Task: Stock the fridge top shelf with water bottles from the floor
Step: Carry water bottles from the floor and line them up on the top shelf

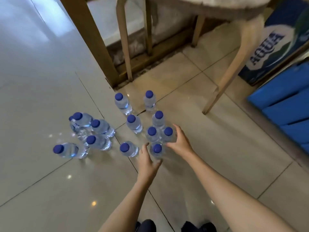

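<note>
Several clear water bottles with blue caps stand upright on the tiled floor (50, 173). My left hand (147, 160) reaches down beside the nearest bottle (157, 150), fingers relaxed along its left side. My right hand (179, 143) curls round a bottle (168, 133) in a tight group of three. Another bottle (127, 149) stands just left of my left hand. More bottles cluster further left (98, 127), and two stand at the back (121, 102). The fridge is out of view.
A wooden stool (215, 96) stands at the back right, its leg close to the bottles. A wooden frame post (93, 39) rises behind them. A blue Aqua carton (270, 54) and blue boxes (284, 108) sit at the right. My shoes (147, 226) show at the bottom.
</note>
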